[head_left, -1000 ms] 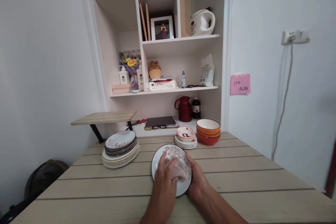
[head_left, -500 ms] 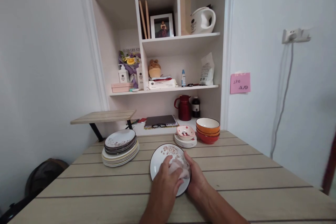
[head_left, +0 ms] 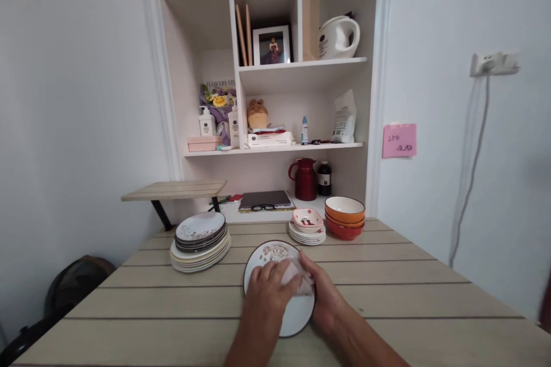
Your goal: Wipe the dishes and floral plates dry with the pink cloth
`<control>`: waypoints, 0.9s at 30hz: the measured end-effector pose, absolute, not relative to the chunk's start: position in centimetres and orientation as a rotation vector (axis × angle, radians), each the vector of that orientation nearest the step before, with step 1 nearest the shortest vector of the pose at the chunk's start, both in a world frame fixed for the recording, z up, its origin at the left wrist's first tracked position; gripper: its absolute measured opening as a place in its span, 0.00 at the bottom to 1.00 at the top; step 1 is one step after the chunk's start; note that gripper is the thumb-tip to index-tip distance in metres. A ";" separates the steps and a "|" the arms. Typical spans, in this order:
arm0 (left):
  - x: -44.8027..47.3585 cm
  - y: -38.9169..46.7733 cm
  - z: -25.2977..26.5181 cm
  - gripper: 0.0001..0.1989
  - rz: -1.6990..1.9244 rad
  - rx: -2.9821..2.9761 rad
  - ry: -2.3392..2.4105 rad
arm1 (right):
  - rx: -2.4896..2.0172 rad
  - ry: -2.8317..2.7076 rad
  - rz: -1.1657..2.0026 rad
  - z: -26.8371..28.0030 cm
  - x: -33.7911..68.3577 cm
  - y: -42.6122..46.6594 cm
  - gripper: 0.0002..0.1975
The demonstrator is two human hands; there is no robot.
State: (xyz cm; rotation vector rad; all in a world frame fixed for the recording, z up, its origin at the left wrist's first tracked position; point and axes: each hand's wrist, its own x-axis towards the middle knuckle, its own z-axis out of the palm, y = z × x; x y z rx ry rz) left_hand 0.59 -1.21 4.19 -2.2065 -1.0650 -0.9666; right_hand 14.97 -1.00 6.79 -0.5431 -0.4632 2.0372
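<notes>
L hand (head_left: 265, 297), fingers closed on crumpled pale-pink cloth (head_left: 298, 274), has it against round white dark-rimmed floral plate (head_left: 297, 316) above pale slatted-wood bench (head_left: 404, 300). R hand (head_left: 328, 300) has fingers clamped on plate's R edge, prob. to steady it vs. L's push. Can't tell if plate touches bench.

At my twelve o'clock I see a framed picture (head_left: 272, 46) upright on a shelf (head_left: 301, 65) and, lower down, black-framed glasses (head_left: 262, 207). Slightly toward one, a red jug (head_left: 305, 180) stands just beside a dark bottle (head_left: 324, 178). A pink note (head_left: 399, 140) sticks to the wall (head_left: 430, 229) at my one o'clock; a cord (head_left: 487, 97) hangs from a socket (head_left: 509, 63) at two.
</notes>
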 end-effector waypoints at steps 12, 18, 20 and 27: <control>-1.4 -1.8 5.9 0.21 -0.752 -1.869 -1.550 | -0.625 -0.364 1.932 7.5 14.4 -1.2 0.27; 0.1 -1.6 4.5 0.22 -0.750 -1.971 -1.450 | -0.604 -0.340 1.765 7.1 15.5 -0.2 0.25; 0.7 -1.6 4.1 0.23 -0.805 -2.026 -1.368 | -0.606 -0.323 1.735 7.0 15.8 0.1 0.22; 0.6 -1.5 4.1 0.21 -0.930 -2.079 -1.307 | -0.662 -0.344 1.725 7.2 15.9 0.0 0.23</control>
